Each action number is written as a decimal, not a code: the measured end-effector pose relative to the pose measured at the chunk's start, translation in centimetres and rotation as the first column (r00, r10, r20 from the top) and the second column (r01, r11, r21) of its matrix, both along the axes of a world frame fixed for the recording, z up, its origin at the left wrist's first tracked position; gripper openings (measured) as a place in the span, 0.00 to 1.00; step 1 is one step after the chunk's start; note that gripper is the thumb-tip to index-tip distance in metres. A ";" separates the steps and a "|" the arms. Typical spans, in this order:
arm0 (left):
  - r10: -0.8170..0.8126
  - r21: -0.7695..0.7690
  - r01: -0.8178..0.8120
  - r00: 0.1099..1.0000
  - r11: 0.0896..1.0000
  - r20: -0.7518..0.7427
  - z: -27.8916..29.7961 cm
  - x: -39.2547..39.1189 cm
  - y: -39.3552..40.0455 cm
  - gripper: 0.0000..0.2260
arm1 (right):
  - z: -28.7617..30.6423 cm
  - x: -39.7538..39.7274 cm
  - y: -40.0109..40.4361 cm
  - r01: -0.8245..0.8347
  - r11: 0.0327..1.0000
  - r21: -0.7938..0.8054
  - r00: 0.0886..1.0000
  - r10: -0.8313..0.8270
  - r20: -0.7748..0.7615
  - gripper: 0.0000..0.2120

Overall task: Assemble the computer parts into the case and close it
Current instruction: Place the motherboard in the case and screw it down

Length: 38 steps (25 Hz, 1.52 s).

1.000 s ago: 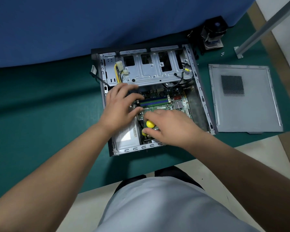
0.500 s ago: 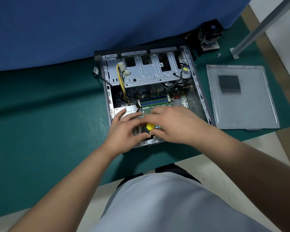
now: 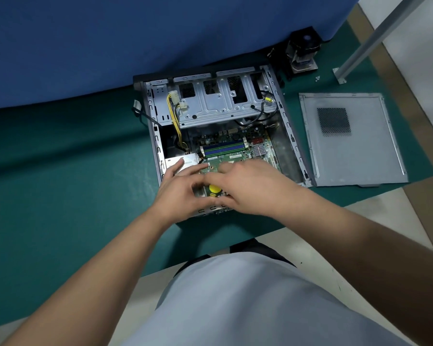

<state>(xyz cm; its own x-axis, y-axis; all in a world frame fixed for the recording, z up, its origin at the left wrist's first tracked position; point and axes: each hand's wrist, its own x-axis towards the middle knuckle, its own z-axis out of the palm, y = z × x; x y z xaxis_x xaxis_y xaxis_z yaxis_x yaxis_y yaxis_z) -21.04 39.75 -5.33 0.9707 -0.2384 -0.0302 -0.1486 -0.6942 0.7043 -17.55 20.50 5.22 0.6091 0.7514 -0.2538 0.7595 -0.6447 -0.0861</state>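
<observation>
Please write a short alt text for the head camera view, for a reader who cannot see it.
Two bare hands work inside an open computer case on a green mat: the right hand holds a yellow-handled screwdriver over the motherboard, the left hand beside it. The removed side panel lies right of the case.

Blue backdrop (image 3: 110, 46), metal post (image 3: 375, 33)
</observation>
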 end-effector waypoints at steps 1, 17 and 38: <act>-0.024 0.012 0.024 1.000 1.000 0.016 0.0 0.0 -0.1 0.29 | 0.1 -0.1 -0.2 0.011 1.000 0.007 1.000 -0.011 0.009 0.23; 0.015 0.033 -0.016 1.000 0.999 0.016 1.0 0.0 -0.8 0.23 | -0.4 -0.6 1.6 0.201 0.979 0.021 0.978 -0.202 0.059 0.18; 0.005 -0.023 -0.006 0.999 1.000 -0.050 0.7 -0.1 -0.6 0.14 | -1.1 -1.0 0.9 0.317 0.945 0.083 0.946 -0.307 -0.107 0.20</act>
<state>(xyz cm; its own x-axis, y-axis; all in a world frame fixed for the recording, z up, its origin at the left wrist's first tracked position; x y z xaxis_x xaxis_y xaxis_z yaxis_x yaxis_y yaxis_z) -21.15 39.15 -4.66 0.9693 -0.2346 -0.0735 -0.1090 -0.6783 0.7266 -18.56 21.38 4.09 0.7948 0.5513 -0.2539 0.5075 -0.8330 -0.2202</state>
